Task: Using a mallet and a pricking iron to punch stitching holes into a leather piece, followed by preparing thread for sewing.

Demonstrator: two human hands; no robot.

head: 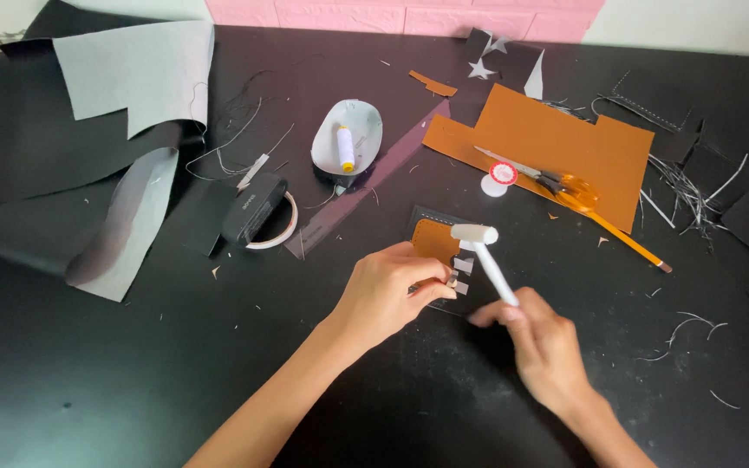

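My right hand (pixel 541 336) grips the handle of a small white mallet (pixel 481 250), whose head hangs just above a small brown leather piece (pixel 434 237). That piece lies on a black leather square (pixel 420 217) in the middle of the black table. My left hand (pixel 389 290) pinches a thin metal punch tool (pixel 452 282) upright against the leather, right under the mallet head.
A large brown leather sheet (pixel 556 143) lies behind, with orange-handled scissors (pixel 556 184), a yellow pencil (pixel 630 244) and a red-and-white disc (pixel 502 173). A white tray holding a thread spool (pixel 346 146), a tape roll (pixel 270 227), grey sheets (pixel 136 69) and black scraps (pixel 695 186) surround the work.
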